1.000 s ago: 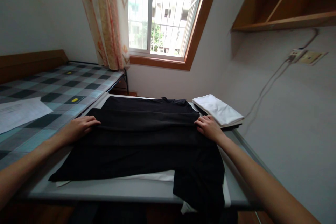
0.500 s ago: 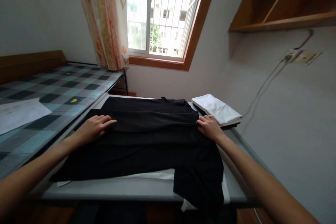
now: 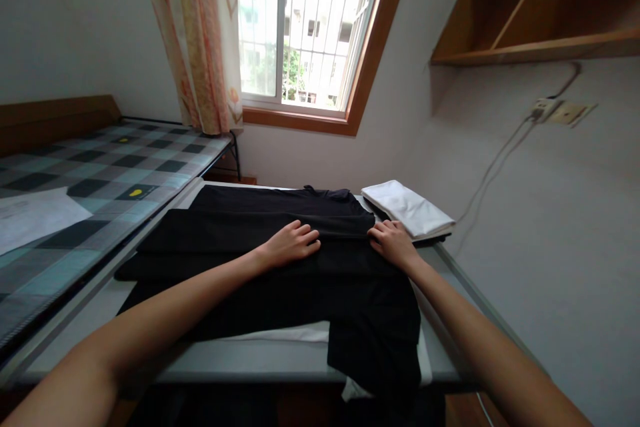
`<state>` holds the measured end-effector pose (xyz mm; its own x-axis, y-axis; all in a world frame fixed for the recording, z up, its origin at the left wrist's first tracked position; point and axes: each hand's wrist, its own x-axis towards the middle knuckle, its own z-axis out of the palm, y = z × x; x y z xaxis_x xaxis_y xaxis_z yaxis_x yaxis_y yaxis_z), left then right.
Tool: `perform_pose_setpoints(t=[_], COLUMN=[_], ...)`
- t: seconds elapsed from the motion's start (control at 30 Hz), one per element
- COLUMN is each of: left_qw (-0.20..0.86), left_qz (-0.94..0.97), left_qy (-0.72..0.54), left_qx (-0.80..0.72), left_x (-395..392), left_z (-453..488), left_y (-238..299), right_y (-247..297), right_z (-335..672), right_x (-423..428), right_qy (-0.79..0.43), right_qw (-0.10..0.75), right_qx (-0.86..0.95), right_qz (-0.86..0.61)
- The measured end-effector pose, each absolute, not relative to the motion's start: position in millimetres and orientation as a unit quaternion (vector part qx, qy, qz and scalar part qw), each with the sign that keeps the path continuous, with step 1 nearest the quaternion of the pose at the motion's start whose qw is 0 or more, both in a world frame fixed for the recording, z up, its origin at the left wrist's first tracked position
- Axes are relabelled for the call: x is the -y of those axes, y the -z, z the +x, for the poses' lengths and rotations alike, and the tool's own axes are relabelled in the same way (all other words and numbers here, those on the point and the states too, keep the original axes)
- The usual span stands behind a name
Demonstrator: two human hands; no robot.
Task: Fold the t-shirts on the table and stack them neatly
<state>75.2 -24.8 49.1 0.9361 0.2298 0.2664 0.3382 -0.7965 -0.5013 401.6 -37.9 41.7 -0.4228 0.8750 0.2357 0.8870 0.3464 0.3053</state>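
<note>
A black T-shirt (image 3: 280,300) lies spread over the table, its far part folded over in long layers and one sleeve hanging past the near edge. Flat on the middle of the cloth rests my left hand (image 3: 293,244), fingers stretched to the right, holding nothing. My right hand (image 3: 393,243) is at the shirt's right end, its bent fingers closed on the edge of the folded layer. White cloth (image 3: 305,333) shows from under the black fabric along the near side. Beyond the fold, more dark cloth (image 3: 270,197) lies with a collar-like bump.
Past my right hand, a folded white cloth (image 3: 407,207) sits on dark cloth at the table's far right corner. The pale table (image 3: 240,363) stands beside a bed with a checked mattress (image 3: 150,163), which bears a paper sheet (image 3: 40,217). A wall shelf (image 3: 540,47) hangs at right.
My left hand has slid right across the shirt from its left part to the middle. The shirt's left end now shows stepped folds. My right hand stays at the right edge.
</note>
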Motion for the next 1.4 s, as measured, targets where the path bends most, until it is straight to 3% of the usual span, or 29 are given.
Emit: perform_pose_setpoints(t=[0.57,1.03,1.23,1.33,1.4], left_qw=[0.280,0.136,-0.027,-0.039,-0.029], left_qz=[-0.937,-0.958,-0.939,-0.909,-0.896], left_qy=[0.112,0.128,0.183,0.180,0.148], left_qx=[0.176,0.219,0.291,0.374,0.417], left_x=[20,27,22,17,16], left_z=[68,64,49,44,43], left_y=[-52,-36,-43,-41,-32], right_y=[-37,-40,-46,-47,-43], right_z=[405,403,383,349,323], right_x=[40,50,51,46,41], right_qy=[0.217,0.185,0.136,0.098,0.071], right_qw=[0.087,0.024,0.136,0.184,0.172], right_qx=[0.811,0.825,0.794,0.784,0.790], right_qz=[-0.536,-0.533,-0.577,-0.585,-0.584])
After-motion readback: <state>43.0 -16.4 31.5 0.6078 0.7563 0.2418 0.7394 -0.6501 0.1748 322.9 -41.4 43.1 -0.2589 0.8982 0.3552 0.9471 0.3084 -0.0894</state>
